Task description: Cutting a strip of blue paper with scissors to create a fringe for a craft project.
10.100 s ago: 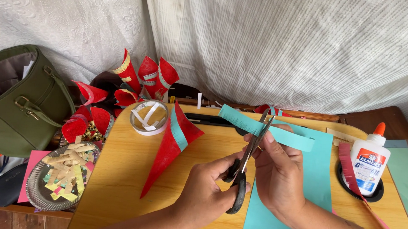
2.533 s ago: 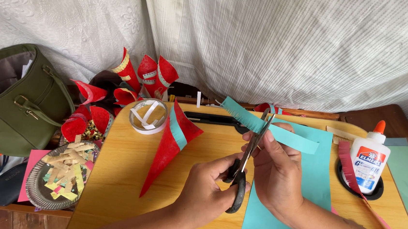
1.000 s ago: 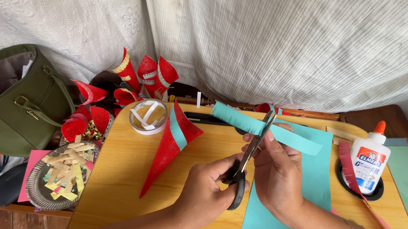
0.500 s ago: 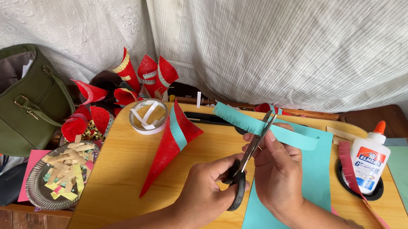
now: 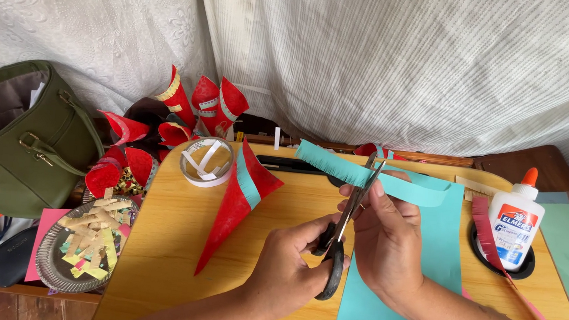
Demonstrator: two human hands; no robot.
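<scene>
The left hand (image 5: 286, 272) grips black scissors (image 5: 337, 252) while the right hand (image 5: 386, 239) pinches a thin, floppy teal paper strip (image 5: 364, 176) beside the blades, above the yellow bench (image 5: 170, 239), where a close hold likely steadies it.

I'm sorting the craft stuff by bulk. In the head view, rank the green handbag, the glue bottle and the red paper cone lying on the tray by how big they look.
1. green handbag
2. red paper cone
3. glue bottle

As seen only; distances from the camera differ.
</scene>
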